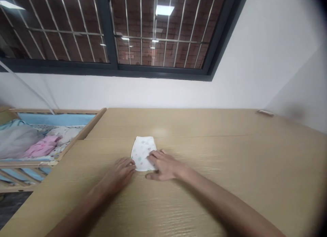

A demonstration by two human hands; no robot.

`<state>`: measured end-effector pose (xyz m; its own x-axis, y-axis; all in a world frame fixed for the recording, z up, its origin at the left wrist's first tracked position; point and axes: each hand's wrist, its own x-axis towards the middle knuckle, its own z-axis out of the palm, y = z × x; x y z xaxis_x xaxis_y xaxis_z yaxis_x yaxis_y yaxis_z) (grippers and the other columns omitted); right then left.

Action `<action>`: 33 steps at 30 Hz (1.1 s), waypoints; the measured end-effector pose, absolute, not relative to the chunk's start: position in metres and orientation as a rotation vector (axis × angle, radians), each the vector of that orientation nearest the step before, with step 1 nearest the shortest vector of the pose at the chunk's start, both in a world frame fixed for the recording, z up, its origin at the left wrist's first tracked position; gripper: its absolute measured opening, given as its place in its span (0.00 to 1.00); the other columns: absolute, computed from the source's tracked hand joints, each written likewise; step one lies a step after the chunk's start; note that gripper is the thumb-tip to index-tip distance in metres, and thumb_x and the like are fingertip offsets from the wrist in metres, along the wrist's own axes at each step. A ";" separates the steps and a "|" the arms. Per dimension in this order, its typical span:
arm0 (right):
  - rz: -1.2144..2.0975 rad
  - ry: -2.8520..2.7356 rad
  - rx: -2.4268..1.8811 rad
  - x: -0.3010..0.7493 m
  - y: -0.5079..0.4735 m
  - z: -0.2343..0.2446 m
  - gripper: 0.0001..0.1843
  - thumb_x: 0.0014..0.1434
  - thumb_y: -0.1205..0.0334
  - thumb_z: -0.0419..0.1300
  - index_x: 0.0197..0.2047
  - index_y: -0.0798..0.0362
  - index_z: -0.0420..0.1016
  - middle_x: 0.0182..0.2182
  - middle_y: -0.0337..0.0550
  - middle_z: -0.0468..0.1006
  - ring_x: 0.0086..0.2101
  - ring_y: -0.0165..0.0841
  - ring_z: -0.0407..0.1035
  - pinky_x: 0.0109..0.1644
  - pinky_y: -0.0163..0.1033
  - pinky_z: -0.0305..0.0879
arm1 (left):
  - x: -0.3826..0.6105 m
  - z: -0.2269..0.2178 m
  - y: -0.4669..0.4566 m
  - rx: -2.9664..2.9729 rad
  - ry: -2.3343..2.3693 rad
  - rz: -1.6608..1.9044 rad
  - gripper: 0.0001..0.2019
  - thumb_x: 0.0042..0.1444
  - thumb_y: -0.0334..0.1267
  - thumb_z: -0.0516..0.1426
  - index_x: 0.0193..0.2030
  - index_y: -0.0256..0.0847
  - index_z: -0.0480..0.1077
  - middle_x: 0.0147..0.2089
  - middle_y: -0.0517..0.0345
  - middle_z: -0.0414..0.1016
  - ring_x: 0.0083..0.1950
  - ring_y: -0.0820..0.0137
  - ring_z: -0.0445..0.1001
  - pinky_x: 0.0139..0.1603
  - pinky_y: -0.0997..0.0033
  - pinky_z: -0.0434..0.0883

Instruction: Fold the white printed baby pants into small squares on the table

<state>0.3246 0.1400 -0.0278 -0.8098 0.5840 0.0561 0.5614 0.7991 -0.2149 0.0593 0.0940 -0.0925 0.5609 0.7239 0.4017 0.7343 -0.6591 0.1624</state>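
Observation:
A small white cloth piece [143, 148] with a tiny pastel print lies flat on the wooden tabletop. Its sides curve and it widens towards me; its exact kind does not show. My left hand [122, 170] rests at the cloth's lower left edge, fingers loosely bent and their tips touching it. My right hand [163, 165] lies over the right side, fingers spread on the fabric and thumb apart, near the lower edge. Neither hand lifts the cloth. The right fingers cover part of the print.
The wooden tabletop [217, 168] has a seam running across it and meets a white wall. On the left stands a wooden crib [95, 122] with pink clothing [44, 145] and bedding inside. A small flat white object [265, 112] lies at the far right. A barred window [163, 71] is above.

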 end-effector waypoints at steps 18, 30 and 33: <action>0.747 -2.411 -1.020 0.342 0.123 -0.035 0.15 0.72 0.56 0.48 0.52 0.51 0.71 0.44 0.47 0.79 0.40 0.39 0.73 0.44 0.42 0.67 | 0.052 -0.047 0.091 -3.083 -2.044 -0.983 0.16 0.62 0.54 0.56 0.44 0.43 0.72 0.45 0.57 0.79 0.47 0.59 0.76 0.48 0.63 0.72; 0.727 -1.985 -1.276 0.322 0.188 -0.063 0.12 0.65 0.52 0.56 0.43 0.52 0.67 0.32 0.40 0.74 0.32 0.35 0.68 0.34 0.38 0.61 | 0.068 -0.064 0.150 -2.518 -2.323 -1.176 0.17 0.62 0.52 0.54 0.43 0.40 0.71 0.40 0.52 0.81 0.42 0.61 0.78 0.42 0.65 0.72; 0.732 -1.904 -1.326 0.322 0.204 -0.074 0.13 0.62 0.56 0.59 0.47 0.51 0.64 0.32 0.38 0.74 0.32 0.35 0.68 0.35 0.38 0.62 | 0.072 -0.072 0.161 -2.395 -2.371 -1.034 0.11 0.62 0.46 0.54 0.39 0.41 0.71 0.38 0.52 0.80 0.40 0.61 0.77 0.39 0.67 0.68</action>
